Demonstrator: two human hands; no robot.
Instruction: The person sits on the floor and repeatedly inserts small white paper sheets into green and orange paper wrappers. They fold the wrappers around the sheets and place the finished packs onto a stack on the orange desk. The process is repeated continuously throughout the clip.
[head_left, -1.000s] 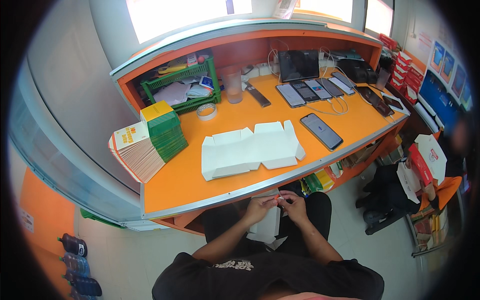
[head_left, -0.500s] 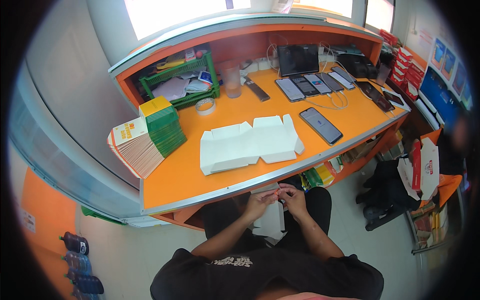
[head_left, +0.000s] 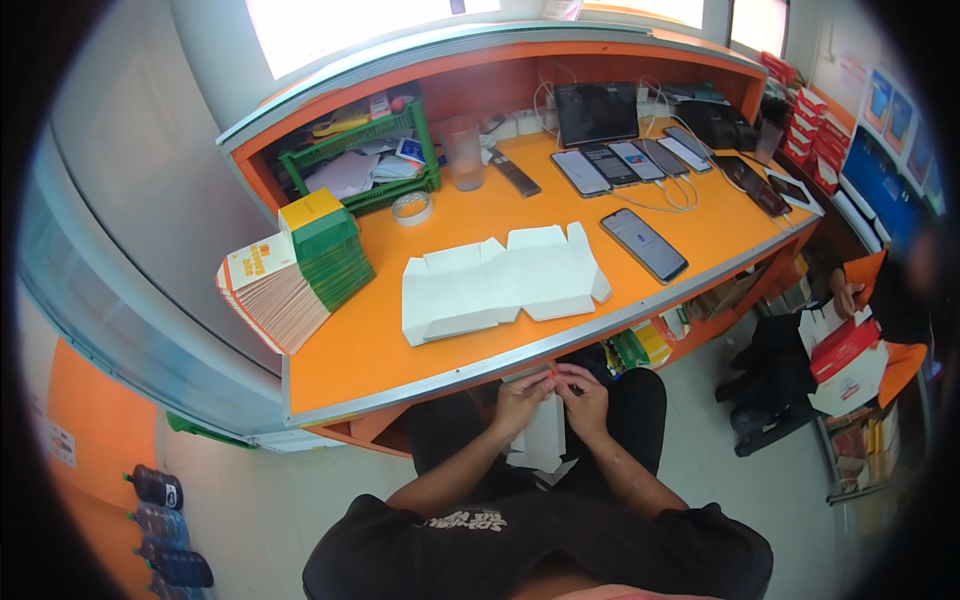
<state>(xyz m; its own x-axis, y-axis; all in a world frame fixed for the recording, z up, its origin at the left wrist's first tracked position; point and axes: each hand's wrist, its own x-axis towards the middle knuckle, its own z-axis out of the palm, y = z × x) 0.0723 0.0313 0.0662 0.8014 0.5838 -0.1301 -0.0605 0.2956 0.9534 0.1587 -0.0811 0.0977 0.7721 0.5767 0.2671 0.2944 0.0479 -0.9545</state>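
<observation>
Over my lap, my left hand and my right hand meet with fingertips pinched together at the upper edge of a partly folded white carton. A small orange-red bit shows between the fingertips; I cannot make out whether it is part of the carton. The carton's lower flaps rest between my thighs, and my hands cover its upper corners. On the desk just beyond lies a flat white carton blank, its side flaps slightly raised. Neither hand touches that blank.
The orange desk has a metal-trimmed front edge above my hands. A stack of folded cartons, a tape roll, a plastic cup and several phones stand on it. At right, another person handles a red-and-white box.
My hands stay pinched at the carton's edge, with only slight finger movement. At right, the other person's box has tilted and their hand now shows above it.
</observation>
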